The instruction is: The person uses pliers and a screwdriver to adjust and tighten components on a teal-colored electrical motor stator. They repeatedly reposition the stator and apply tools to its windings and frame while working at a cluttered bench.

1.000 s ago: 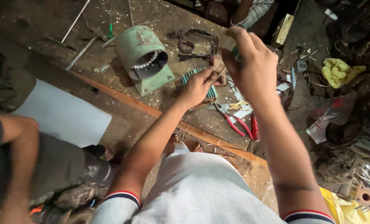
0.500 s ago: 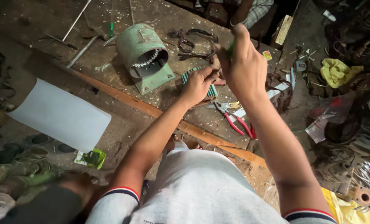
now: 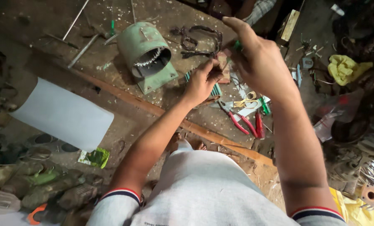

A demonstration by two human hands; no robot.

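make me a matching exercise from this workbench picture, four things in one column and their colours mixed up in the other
Things:
1. motor housing
2. pliers
3. crumpled cloth
4. sheet at the bench edge

Colours:
A. yellow
B. white
C. pale green
D. red handles

Pairs: 1-C, 2-D, 3-A, 4-B

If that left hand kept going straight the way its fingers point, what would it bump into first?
Most likely the right hand: the left hand points up and right, its fingertips already almost at the right hand's fingers, round a small green-tipped item. Depth is hard to judge from above.
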